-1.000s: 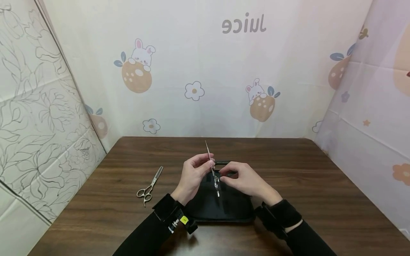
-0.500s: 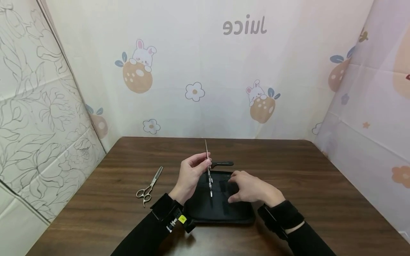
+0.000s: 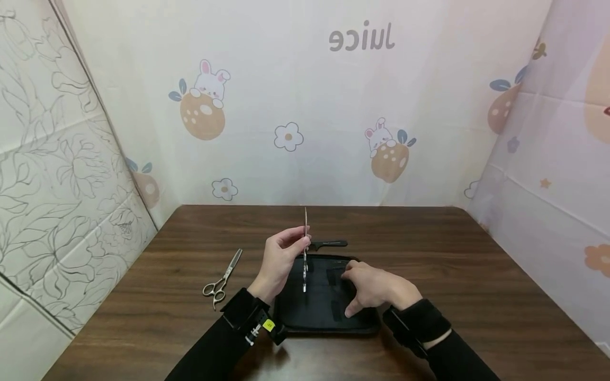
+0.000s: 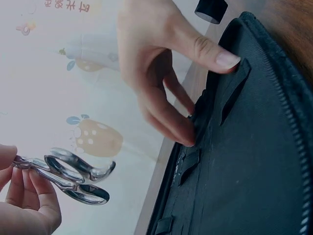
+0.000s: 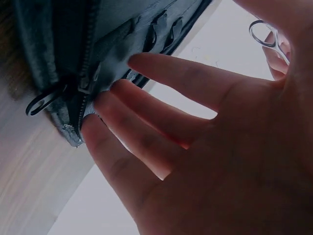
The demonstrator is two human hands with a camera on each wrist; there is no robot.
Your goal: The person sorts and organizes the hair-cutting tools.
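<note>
My left hand (image 3: 278,262) pinches a pair of scissors (image 3: 305,275) between thumb and fingers, upright above the left part of a black zip case (image 3: 310,320). The blades point up and the silver finger rings hang below, plain in the left wrist view. Over the case's right side, my right hand (image 3: 378,286) spreads its fingers and holds nothing. In the right wrist view its fingertips (image 5: 102,100) are right at the zipped edge. Elastic loops (image 4: 190,166) line the inside of the case.
Thinning scissors (image 3: 224,278) lie on the wooden table (image 3: 157,317) left of the case. Behind the case lies a slim black-handled object (image 3: 331,243), partly hidden by my left hand. A printed cloth (image 3: 295,95) hangs along the table's back edge.
My right hand has moved away from the scissors, rightward and down to the case, its fingers spreading. My left hand has shifted slightly left, and the scissors stand more upright.
</note>
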